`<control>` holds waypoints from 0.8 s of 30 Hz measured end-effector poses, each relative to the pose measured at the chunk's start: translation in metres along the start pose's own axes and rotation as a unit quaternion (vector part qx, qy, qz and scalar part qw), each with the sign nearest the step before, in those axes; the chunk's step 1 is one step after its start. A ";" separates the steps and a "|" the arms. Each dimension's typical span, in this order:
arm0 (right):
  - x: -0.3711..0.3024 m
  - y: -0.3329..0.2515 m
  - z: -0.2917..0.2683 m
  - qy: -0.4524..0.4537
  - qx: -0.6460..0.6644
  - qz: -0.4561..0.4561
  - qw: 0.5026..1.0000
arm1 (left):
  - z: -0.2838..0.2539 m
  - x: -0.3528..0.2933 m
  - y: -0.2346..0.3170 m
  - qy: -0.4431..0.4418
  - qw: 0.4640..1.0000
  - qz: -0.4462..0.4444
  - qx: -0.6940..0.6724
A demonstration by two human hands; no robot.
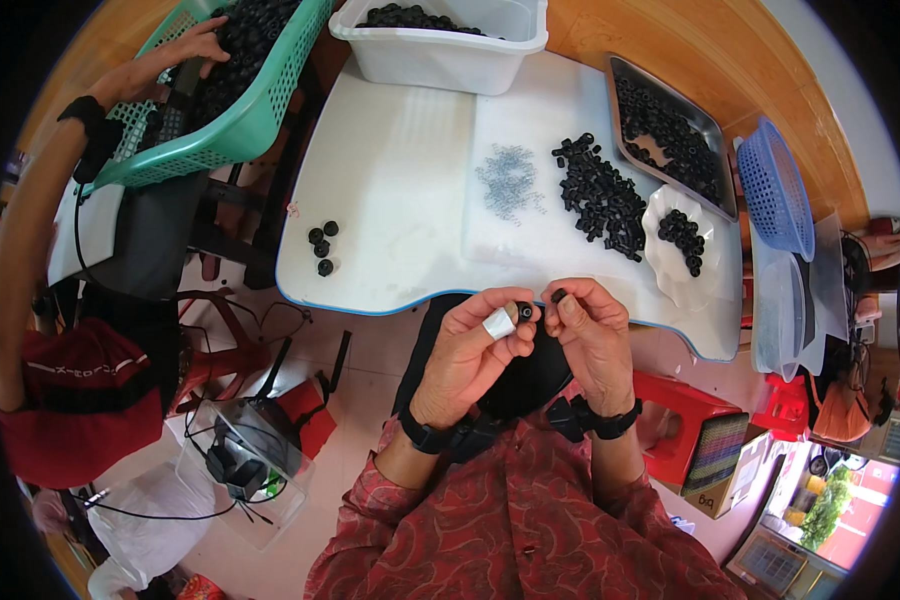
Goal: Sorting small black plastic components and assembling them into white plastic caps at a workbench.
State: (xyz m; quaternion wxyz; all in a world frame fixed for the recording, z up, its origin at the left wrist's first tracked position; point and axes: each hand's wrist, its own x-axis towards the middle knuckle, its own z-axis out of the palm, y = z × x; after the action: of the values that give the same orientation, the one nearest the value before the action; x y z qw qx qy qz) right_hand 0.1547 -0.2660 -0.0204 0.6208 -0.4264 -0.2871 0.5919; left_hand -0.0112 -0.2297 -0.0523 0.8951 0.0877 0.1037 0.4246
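Near the table's front edge, my left hand pinches a small round black plastic part with a hole in its end. White tape wraps one finger of that hand. Close beside it, my right hand grips a smaller black piece between thumb and forefinger. The two parts are a little apart. Beyond my hands, a heap of small black cylindrical pieces lies next to a scatter of tiny clear or silvery bits. Several round black parts stand at the table's left.
A white scalloped plate and a metal tray hold black pieces at the right. A white tub stands at the back. On the left, another person's hand reaches into a green basket. A blue basket stands far right.
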 end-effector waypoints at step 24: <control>-0.003 -0.003 0.018 -0.006 -0.093 -0.075 0.993 | 0.009 -0.005 0.000 -0.007 0.998 0.016 0.054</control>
State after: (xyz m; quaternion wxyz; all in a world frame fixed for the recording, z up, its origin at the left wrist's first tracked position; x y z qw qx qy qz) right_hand 0.1400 -0.2649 -0.0088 0.6193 -0.4559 -0.3763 0.5167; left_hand -0.0122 -0.2343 -0.0429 0.8828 0.1403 0.1183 0.4325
